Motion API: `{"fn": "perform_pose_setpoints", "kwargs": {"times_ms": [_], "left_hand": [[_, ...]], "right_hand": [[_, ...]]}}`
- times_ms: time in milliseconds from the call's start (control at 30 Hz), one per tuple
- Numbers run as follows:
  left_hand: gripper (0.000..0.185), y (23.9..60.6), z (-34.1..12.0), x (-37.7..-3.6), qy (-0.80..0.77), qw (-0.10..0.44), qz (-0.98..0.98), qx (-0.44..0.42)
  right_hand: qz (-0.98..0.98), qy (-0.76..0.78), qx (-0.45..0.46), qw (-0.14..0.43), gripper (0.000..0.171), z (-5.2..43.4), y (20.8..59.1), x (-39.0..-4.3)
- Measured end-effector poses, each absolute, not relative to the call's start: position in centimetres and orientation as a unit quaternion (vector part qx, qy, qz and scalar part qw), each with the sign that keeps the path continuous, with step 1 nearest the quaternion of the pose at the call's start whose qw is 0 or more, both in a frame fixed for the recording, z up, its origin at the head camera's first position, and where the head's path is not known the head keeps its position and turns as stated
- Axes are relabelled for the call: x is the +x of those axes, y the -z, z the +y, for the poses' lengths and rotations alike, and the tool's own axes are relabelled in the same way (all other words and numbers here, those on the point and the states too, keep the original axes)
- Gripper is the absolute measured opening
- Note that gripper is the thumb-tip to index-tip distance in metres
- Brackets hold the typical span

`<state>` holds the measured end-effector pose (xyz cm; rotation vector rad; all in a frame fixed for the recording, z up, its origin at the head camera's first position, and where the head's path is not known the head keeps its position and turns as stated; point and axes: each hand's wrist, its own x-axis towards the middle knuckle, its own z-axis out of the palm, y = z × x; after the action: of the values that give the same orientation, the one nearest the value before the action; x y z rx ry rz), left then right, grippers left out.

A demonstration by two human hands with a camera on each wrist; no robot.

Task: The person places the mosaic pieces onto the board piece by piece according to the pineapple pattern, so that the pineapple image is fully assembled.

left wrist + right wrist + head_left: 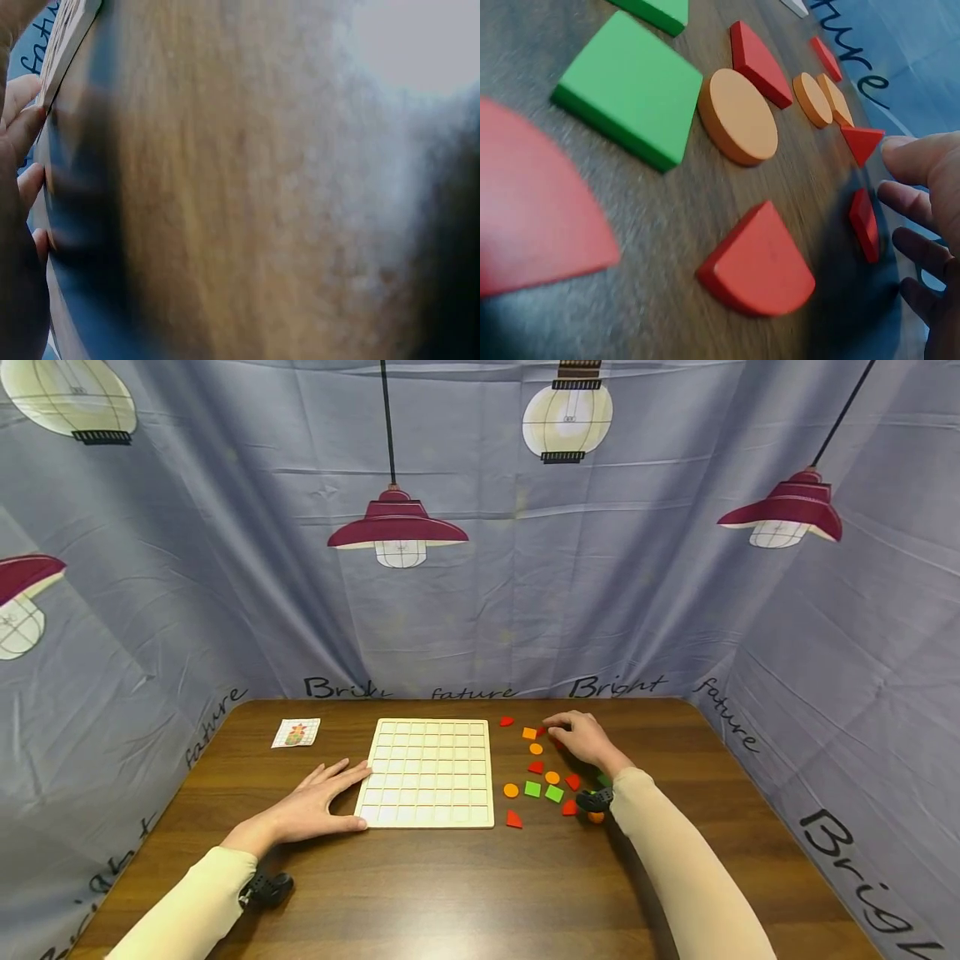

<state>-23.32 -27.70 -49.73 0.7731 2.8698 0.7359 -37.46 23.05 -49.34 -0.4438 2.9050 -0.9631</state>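
Observation:
A pale wooden grid board (427, 773) lies flat in the middle of the table. My left hand (315, 806) is spread at its left side, fingertips and thumb right at the board's edge. To the right of the board, my right hand (587, 739) reaches over the far part of a scatter of shapes, its fingers loosely bent. In the right wrist view, the thumb tip is right at a red three-cornered piece (862, 142), and another red piece (865, 225) lies close to the fingers. Nothing shows gripped between them.
Red quarter-round pieces (513, 819), green squares (554, 793), orange discs (511, 790) and an orange square (529, 733) lie between the board and my right arm. A small card (296, 732) with a flower-like picture lies at the back left. A printed curtain (480, 610) hangs behind the table.

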Motion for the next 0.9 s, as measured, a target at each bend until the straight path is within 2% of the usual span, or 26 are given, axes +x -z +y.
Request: {"fn": "perform_pose_setpoints", "kwargs": {"times_ms": [500,900], "left_hand": [[0.086,50.08,-27.89,-23.36,-0.216,0.028,0.939,0.266],[0.085,50.08,-27.75,-23.09,-0.191,0.013,0.941,0.279]], "right_hand": [[0.941,0.306,-0.145,0.01,0.023,22.27,49.04,-38.13],[0.946,0.303,-0.113,0.002,0.031,22.32,49.53,-38.08]]}}
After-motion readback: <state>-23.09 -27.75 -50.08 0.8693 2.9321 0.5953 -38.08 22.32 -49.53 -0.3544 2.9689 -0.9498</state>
